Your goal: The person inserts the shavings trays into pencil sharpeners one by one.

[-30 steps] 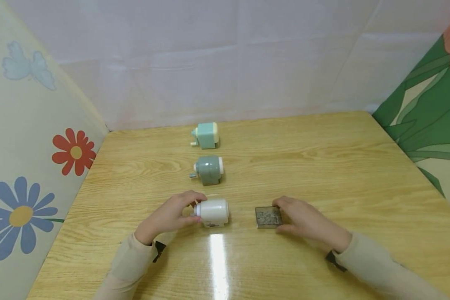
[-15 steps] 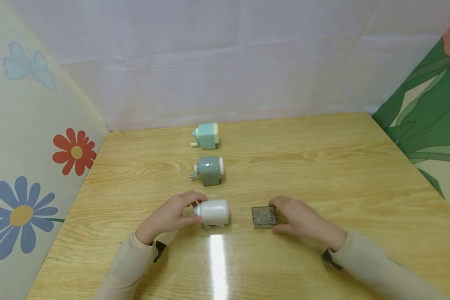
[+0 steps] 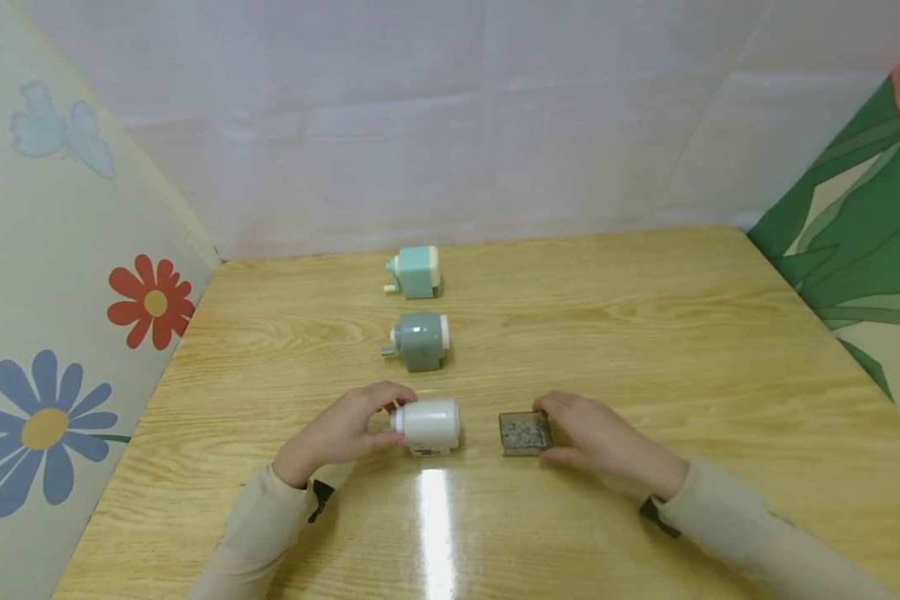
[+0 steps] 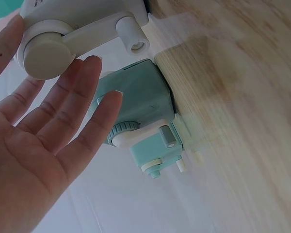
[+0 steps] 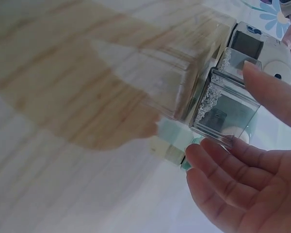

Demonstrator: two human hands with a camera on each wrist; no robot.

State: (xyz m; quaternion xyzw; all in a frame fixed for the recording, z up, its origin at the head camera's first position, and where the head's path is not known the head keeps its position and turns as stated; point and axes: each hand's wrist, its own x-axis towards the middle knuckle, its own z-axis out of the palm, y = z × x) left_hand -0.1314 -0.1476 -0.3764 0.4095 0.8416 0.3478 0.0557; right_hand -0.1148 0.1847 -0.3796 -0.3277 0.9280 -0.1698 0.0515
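A white crank pencil sharpener [image 3: 431, 423] lies on the table with its crank end facing left. My left hand [image 3: 342, 429] holds it by that end, thumb on the near side and fingers on the far side. In the left wrist view its white crank [image 4: 94, 36] points toward the tabletop. To the right, my right hand [image 3: 598, 440] pinches a clear smoky shavings drawer [image 3: 523, 434] by its right end. Pencil shavings [image 5: 209, 99] show inside the drawer. A short gap separates it from the sharpener, whose dark drawer opening [image 5: 246, 46] faces it.
Behind the white sharpener stand a grey-green crank sharpener [image 3: 422, 342] and, farther back, a mint and cream one [image 3: 417, 272], roughly in line. The wooden table [image 3: 645, 333] meets a white cloth backdrop [image 3: 450, 125]. Painted panels flank both sides.
My right hand has slid left with the shavings drawer, narrowing the gap to the white sharpener. The left hand and the sharpener stay in place.
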